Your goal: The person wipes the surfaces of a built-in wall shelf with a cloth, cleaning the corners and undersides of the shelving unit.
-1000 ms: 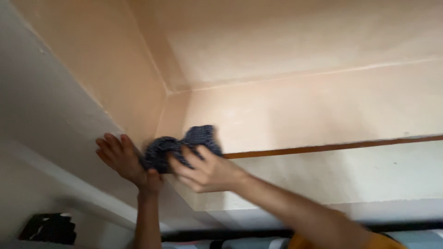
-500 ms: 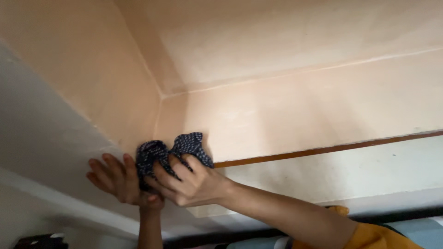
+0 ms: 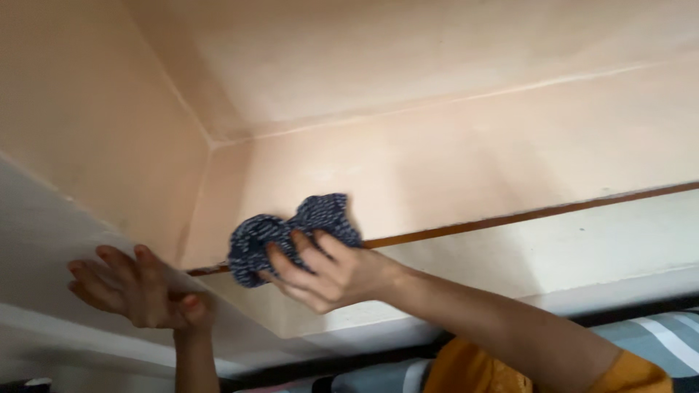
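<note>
At the front edge of the recessed shelf (image 3: 451, 175), near its left corner, sits a bunched dark blue speckled cloth (image 3: 291, 229), pressed against the shelf's brown edge strip (image 3: 524, 217). Right hand (image 3: 328, 273) has its fingers (image 3: 291, 256) clamped on the cloth. Left hand (image 3: 138, 291) is just left of it, fingers spread apart, palm flat on the white face below the side wall (image 3: 95, 138), touching nothing else. Orange sleeve (image 3: 510, 367) at bottom.

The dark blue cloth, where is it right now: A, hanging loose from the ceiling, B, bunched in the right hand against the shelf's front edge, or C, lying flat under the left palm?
B: the right hand grips the bunched dark blue cloth at the brown-trimmed edge; the left hand presses the wall bare.
</note>
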